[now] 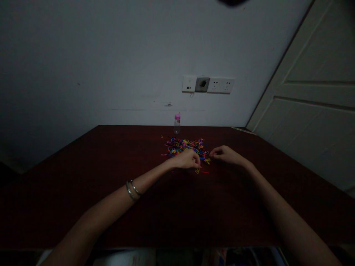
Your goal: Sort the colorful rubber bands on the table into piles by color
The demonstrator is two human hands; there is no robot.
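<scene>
A heap of small, brightly coloured elastic bands [184, 143] lies on the dark red-brown table, in yellow, blue, pink and red. My left hand [187, 159] is at the near side of the heap, fingers curled and closed downward; anything between its fingertips is hidden. My right hand [224, 154] is at the right edge of the heap, thumb and fingertips pinched together by the outermost bands. Whatever is in that pinch is too small to make out. A few stray pieces lie just in front, among them a yellow band [197, 171] and a red strip [205, 172].
Behind the heap stands a small clear bottle [176, 128] with a pink top. The table [133, 147] backs onto a pale wall with sockets [221, 85]. A panelled door [310, 99] is on the right. Dim items show below the front edge.
</scene>
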